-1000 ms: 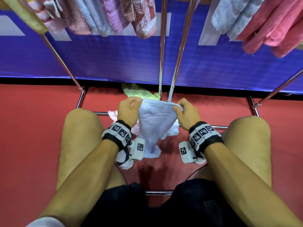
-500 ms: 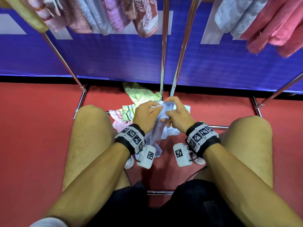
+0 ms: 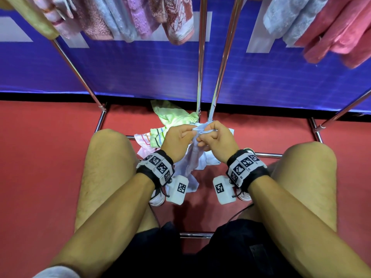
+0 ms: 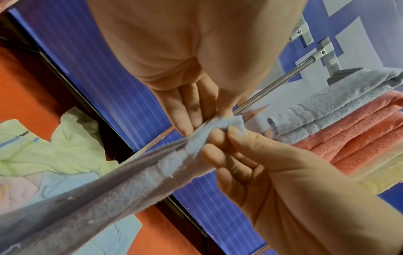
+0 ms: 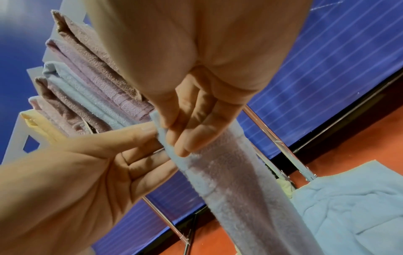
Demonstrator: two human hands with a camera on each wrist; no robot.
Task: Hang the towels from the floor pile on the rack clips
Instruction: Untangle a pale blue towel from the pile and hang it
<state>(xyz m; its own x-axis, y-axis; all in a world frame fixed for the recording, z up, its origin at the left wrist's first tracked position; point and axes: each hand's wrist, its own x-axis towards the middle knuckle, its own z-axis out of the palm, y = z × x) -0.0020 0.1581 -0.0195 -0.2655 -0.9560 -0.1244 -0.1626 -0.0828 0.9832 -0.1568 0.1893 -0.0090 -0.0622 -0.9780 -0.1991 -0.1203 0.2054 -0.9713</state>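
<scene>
Both hands pinch one gathered end of the pale blue towel, low between the knees.

Left hand (image 3: 177, 139) and right hand (image 3: 217, 138) meet thumb to thumb, fingertips (image 4: 185, 128) closed on the towel's (image 3: 193, 163) bunched top edge; one second ago the hands held that edge spread wide, half a second ago they had closed in, now the cloth is a narrow rope hanging to the red floor (image 3: 40, 157); floor pile (image 3: 172, 117) of green and striped towels lies just behind the hands, by the rack's chrome uprights (image 3: 199, 77); hung towels (image 3: 140, 17) overhead unchanged.
</scene>
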